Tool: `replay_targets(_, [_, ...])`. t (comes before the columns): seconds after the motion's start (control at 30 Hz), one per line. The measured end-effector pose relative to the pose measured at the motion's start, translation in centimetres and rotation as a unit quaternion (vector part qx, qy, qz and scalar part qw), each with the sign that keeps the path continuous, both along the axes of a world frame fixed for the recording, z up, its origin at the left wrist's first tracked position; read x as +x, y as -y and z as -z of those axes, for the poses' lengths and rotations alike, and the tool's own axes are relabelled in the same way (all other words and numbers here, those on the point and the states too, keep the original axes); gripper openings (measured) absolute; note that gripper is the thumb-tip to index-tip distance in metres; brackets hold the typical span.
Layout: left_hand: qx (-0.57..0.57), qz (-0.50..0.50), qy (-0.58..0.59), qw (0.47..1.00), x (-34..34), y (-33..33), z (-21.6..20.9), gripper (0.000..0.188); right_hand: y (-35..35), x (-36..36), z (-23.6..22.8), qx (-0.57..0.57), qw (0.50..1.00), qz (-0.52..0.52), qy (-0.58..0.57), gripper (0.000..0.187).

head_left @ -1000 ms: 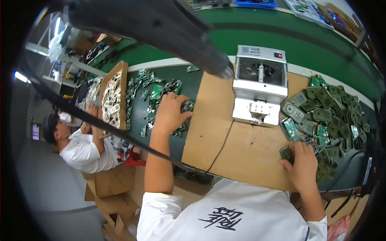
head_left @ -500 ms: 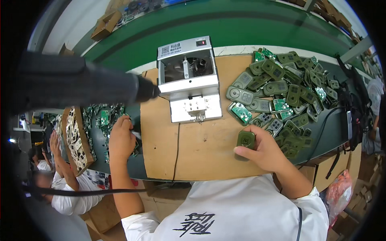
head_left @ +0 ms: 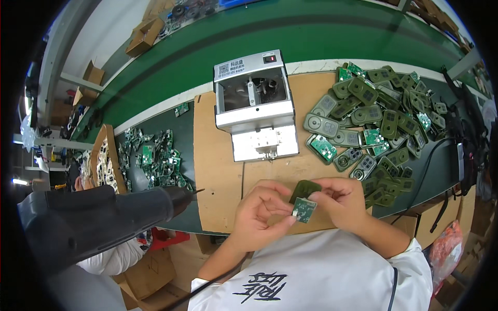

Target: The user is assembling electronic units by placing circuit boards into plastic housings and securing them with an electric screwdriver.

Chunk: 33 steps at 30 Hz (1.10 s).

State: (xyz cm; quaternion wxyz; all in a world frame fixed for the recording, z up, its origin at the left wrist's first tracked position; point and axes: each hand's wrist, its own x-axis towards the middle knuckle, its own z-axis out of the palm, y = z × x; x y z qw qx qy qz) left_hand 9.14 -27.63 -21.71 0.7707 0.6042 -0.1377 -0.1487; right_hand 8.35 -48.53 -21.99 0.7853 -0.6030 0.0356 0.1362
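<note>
We look out from the left one of two fisheye cameras worn side by side on the person's head; we face steeply down and forward, so the white shirt (head_left: 332,274) fills our lower edge and a green surface (head_left: 332,41) arcs across our top; the left hand (head_left: 258,215) and right hand (head_left: 342,205) sit close, just below our centre; the silver machine (head_left: 259,116) stands beyond them; a dark power driver (head_left: 104,217) looms large at lower left; straight edges bend toward our black, rounded rim.
</note>
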Motion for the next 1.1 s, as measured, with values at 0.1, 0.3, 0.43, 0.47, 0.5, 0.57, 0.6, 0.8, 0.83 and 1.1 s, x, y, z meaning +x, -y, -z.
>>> replay_targets(0.1, [-0.016,0.014,-0.029,0.999,0.2,-0.1,0.4,0.042,0.3,-0.2,-0.3,-0.020,1.000,-0.013,-0.020,0.031])
replay_targets(0.3, [-0.028,0.015,-0.078,0.996,-0.2,-0.1,-0.4,0.047,1.1,0.4,-1.3,-0.092,0.975,-0.081,0.184,0.038])
replay_targets(0.43, [0.220,-0.044,0.153,0.962,-0.1,-0.5,-0.9,0.048,0.6,0.6,-1.3,-0.216,0.907,-0.028,0.359,0.042])
replay_targets(0.47, [0.220,-0.044,0.151,0.963,0.0,-0.7,-1.3,0.048,0.6,0.5,-1.3,-0.223,0.899,-0.017,0.378,0.041])
replay_targets(0.5, [0.226,-0.028,0.188,0.955,0.4,-0.8,-2.2,0.048,0.8,0.4,-1.3,-0.223,0.899,-0.018,0.376,0.041])
replay_targets(0.57, [0.234,-0.016,0.223,0.946,1.1,-0.8,-2.6,0.049,1.2,-0.2,-1.6,-0.221,0.904,-0.054,0.361,0.037])
replay_targets(0.6, [0.202,0.023,0.261,0.944,1.5,-0.6,-2.5,0.045,1.4,-0.3,-1.6,-0.219,0.905,-0.057,0.361,0.037])
replay_targets(0.8, [0.130,0.058,0.218,0.966,0.1,-0.6,-1.8,0.032,1.4,-0.2,-2.7,-0.165,0.908,-0.066,0.380,0.032])
replay_targets(0.83, [0.135,0.055,0.214,0.966,-0.2,-0.7,-1.7,0.031,1.2,-0.4,-2.6,-0.155,0.907,-0.057,0.387,0.032])
replay_targets(1.1, [0.131,0.037,0.214,0.967,-1.1,0.2,-1.6,0.026,1.4,-1.6,-1.7,-0.111,0.922,-0.028,0.370,0.026])
